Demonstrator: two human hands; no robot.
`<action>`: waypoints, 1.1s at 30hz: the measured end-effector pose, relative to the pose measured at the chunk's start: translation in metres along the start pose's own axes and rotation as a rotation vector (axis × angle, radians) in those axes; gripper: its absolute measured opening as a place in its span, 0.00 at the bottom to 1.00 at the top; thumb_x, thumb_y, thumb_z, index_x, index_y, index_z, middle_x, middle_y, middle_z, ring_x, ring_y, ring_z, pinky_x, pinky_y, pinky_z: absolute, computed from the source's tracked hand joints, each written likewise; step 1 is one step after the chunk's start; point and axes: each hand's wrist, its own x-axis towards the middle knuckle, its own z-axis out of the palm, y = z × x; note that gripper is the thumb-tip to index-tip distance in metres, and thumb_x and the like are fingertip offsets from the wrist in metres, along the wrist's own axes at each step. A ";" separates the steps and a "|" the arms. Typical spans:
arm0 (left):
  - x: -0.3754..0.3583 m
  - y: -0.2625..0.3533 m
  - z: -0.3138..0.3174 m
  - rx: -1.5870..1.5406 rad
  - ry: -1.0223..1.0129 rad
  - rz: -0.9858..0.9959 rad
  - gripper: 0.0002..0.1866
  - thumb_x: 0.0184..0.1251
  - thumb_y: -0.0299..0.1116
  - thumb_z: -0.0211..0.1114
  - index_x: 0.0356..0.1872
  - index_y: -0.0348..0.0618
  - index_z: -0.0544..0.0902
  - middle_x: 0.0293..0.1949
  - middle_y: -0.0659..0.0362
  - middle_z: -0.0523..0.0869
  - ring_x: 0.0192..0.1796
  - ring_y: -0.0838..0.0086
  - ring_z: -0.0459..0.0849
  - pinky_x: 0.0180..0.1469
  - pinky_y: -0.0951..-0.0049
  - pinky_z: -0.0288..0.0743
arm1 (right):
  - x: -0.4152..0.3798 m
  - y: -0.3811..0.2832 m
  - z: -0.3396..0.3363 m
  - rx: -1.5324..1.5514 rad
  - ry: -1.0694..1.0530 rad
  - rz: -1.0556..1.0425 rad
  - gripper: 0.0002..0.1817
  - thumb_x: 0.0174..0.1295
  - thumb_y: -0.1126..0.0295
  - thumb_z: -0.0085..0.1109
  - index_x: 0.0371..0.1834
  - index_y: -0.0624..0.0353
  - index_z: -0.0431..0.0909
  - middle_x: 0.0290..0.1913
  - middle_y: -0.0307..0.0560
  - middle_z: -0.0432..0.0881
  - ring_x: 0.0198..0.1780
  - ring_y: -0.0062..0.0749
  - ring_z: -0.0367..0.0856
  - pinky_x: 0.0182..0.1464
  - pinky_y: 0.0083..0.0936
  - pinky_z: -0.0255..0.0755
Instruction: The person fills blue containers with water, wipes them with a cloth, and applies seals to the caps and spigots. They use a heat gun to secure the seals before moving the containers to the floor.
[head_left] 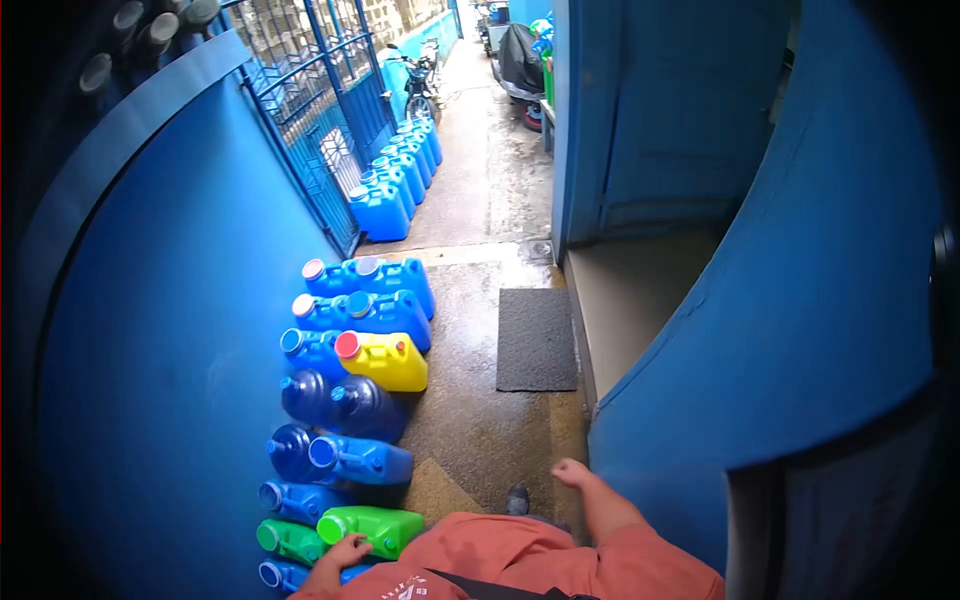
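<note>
My left hand [345, 552] hangs low at my left side, its fingers loosely bent and apart, with nothing seen in them. It overlaps the lower edge of a bright green jug [385, 526] standing on the floor. Beside that jug, against the wall, is a darker green jug [296, 540], and a blue jug [283, 575] sits just below. Out in front of my right hip, my right hand [570, 472] is loosely closed with nothing showing in it. It is over the floor, close to the right wall.
Blue jugs [385, 318], a yellow jug [395, 362] and round dark blue bottles [365, 410] line the left wall. More blue jugs [380, 213] stand by a gate [330, 70]. A mat [537, 340] lies by a doorway [640, 290]. Motorcycles [420, 85] are parked farther off.
</note>
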 end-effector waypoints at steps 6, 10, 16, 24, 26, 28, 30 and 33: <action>0.079 0.159 -0.069 -0.110 0.095 -0.030 0.28 0.66 0.41 0.68 0.62 0.34 0.74 0.45 0.53 0.86 0.44 0.72 0.84 0.46 0.70 0.78 | 0.141 -0.087 -0.082 0.078 0.136 0.049 0.18 0.58 0.58 0.63 0.44 0.61 0.83 0.42 0.52 0.87 0.46 0.39 0.85 0.49 0.33 0.78; 0.157 0.169 -0.105 0.131 0.048 -0.121 0.29 0.61 0.44 0.72 0.59 0.37 0.77 0.40 0.55 0.88 0.41 0.70 0.85 0.45 0.65 0.80 | 0.207 -0.072 -0.162 -0.013 0.165 0.098 0.18 0.56 0.57 0.64 0.42 0.60 0.83 0.40 0.52 0.87 0.44 0.38 0.85 0.49 0.35 0.78; 0.338 0.302 -0.181 0.565 -0.202 -0.041 0.27 0.60 0.45 0.71 0.54 0.36 0.81 0.45 0.50 0.88 0.46 0.62 0.85 0.51 0.61 0.78 | 0.222 -0.055 -0.281 0.130 0.509 0.549 0.10 0.54 0.65 0.59 0.38 0.54 0.82 0.36 0.56 0.86 0.36 0.49 0.85 0.39 0.43 0.77; 0.601 0.763 -0.147 0.834 -0.008 0.646 0.26 0.63 0.41 0.68 0.54 0.31 0.78 0.50 0.41 0.85 0.54 0.52 0.84 0.56 0.60 0.77 | 0.220 -0.001 -0.401 0.208 1.093 0.684 0.14 0.56 0.64 0.60 0.44 0.57 0.81 0.40 0.54 0.86 0.43 0.49 0.85 0.48 0.40 0.78; 0.643 0.904 -0.106 0.671 -0.065 0.681 0.24 0.65 0.38 0.67 0.58 0.35 0.76 0.50 0.43 0.86 0.51 0.56 0.85 0.54 0.62 0.78 | 0.213 0.023 -0.412 0.193 1.181 0.746 0.14 0.55 0.65 0.60 0.43 0.58 0.82 0.39 0.54 0.86 0.42 0.50 0.85 0.47 0.40 0.78; 0.634 1.027 -0.055 0.498 -0.134 0.820 0.20 0.71 0.34 0.63 0.60 0.36 0.74 0.45 0.52 0.86 0.45 0.67 0.83 0.49 0.68 0.76 | 0.201 0.059 -0.426 0.239 1.071 0.808 0.12 0.53 0.65 0.60 0.37 0.59 0.83 0.38 0.56 0.86 0.41 0.51 0.85 0.46 0.42 0.78; 0.603 1.118 -0.005 0.334 -0.243 0.955 0.19 0.73 0.32 0.60 0.61 0.38 0.73 0.51 0.52 0.84 0.48 0.70 0.83 0.53 0.70 0.75 | 0.202 0.111 -0.416 0.260 1.092 0.908 0.11 0.52 0.65 0.61 0.32 0.61 0.84 0.37 0.59 0.85 0.42 0.53 0.84 0.46 0.42 0.77; 0.551 1.202 0.041 0.928 -0.235 1.328 0.21 0.71 0.34 0.62 0.61 0.38 0.73 0.55 0.47 0.83 0.51 0.59 0.85 0.52 0.65 0.77 | 0.202 0.158 -0.405 0.326 1.251 1.017 0.11 0.52 0.65 0.61 0.30 0.63 0.84 0.32 0.58 0.85 0.39 0.53 0.85 0.45 0.43 0.78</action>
